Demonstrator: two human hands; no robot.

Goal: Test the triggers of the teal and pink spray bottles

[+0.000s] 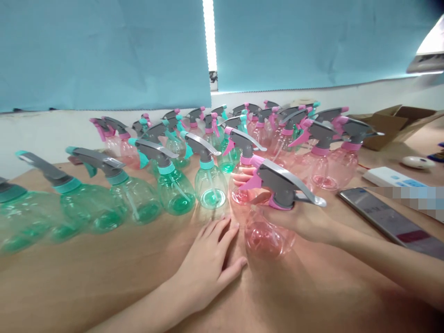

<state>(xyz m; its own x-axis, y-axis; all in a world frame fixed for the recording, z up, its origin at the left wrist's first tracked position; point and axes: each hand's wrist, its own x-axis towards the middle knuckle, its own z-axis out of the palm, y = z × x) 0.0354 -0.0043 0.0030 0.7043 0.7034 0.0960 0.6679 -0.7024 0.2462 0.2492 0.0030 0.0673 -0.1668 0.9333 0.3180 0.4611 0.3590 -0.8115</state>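
Note:
My left hand [208, 259] lies palm down on the wooden table, fingers stretched out and thumb apart, holding nothing. My right hand [305, 222] is at the neck of the nearest pink spray bottle [267, 236], partly hidden behind its grey-and-pink trigger head. This clear pink bottle leans a little, and its base is close to the table. Some fingertips of my right hand show to the left of the trigger, in front of another pink spray bottle [247, 159]. Just beyond my left hand stands a green spray bottle [211, 187] with a turquoise collar.
A row of green spray bottles [135, 203] runs along the left, with more pink and green ones crowded behind. On the right lie a phone [391, 219], a white power strip [391, 178], a white mouse [418, 162] and an open cardboard box [385, 125]. Blue blinds [104, 55] hang behind.

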